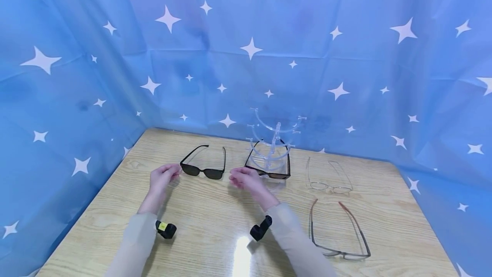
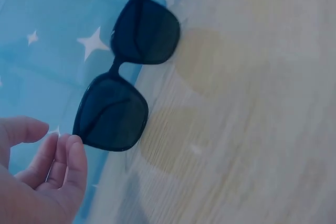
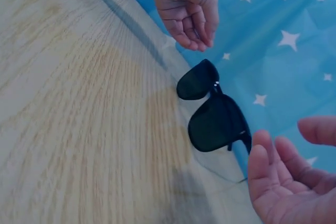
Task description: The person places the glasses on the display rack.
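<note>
Black sunglasses lie on the wooden table with dark lenses facing the near side and temples spread toward the back. My left hand is at their left corner; in the left wrist view its fingertips overlap the frame's edge, while the thumb stands apart. Just past the right end of the sunglasses is my right hand, thumb and fingers separated and nothing between them. The right wrist view shows both hands at either end of the sunglasses.
A clear display stand with curved arms rises behind my right hand, with brown-lensed sunglasses around its base. Farther right lie thin-rimmed eyeglasses and, nearer, dark-framed glasses with brown temple tips. Blue star-patterned cloth surrounds the table.
</note>
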`<state>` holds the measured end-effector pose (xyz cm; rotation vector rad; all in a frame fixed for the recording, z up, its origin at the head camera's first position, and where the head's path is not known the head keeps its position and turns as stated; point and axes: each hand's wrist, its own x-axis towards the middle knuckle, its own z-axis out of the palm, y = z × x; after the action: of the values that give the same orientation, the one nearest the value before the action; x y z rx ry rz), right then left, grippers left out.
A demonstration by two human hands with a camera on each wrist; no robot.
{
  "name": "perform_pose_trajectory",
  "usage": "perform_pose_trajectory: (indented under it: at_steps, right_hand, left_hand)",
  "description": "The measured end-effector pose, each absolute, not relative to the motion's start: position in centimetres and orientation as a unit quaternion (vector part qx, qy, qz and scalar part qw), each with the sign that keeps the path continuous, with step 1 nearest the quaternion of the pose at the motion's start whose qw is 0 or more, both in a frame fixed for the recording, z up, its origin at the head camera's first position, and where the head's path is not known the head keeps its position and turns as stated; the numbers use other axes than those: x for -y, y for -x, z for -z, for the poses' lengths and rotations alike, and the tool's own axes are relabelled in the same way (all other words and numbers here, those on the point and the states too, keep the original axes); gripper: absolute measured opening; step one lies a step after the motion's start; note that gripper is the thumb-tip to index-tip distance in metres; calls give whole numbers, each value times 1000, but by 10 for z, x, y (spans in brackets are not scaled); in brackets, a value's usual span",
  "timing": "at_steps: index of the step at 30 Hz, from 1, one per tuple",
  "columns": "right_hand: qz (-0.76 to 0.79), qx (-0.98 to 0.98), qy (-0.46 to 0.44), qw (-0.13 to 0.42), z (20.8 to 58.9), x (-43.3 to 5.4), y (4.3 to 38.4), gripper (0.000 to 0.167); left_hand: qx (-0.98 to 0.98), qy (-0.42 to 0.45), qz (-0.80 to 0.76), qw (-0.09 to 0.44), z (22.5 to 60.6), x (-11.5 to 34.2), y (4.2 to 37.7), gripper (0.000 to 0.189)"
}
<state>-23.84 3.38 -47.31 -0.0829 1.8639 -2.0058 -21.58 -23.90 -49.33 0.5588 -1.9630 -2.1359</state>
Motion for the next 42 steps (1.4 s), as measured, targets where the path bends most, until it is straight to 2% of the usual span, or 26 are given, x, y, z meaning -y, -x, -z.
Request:
perform_pose_trajectory:
  at_steps: [3, 9, 14, 21, 27, 42]
  right_hand:
    - [719, -666, 23, 199, 478, -29, 240, 28]
    - [741, -643, 19, 193, 488, -22, 243, 33]
    - [747, -635, 13, 198, 495, -16, 243, 35]
    - [748, -631, -21, 206, 502, -6, 246, 33]
    - [735, -647, -43, 199, 500, 0, 249, 33]
    - [726, -665, -52, 170, 497, 5, 248, 26]
  left_hand:
    - [655, -210, 720, 96, 500, 244, 225, 17]
    - [652, -259, 707, 96, 492, 240, 234, 18]
    - [643, -250, 719, 84, 498, 245, 239, 10]
    - [641, -239, 728, 36, 496, 246, 244, 22]
    - [628, -234, 742, 19, 496, 246, 245, 4]
    - [626, -231, 745, -11, 495, 249, 241, 5]
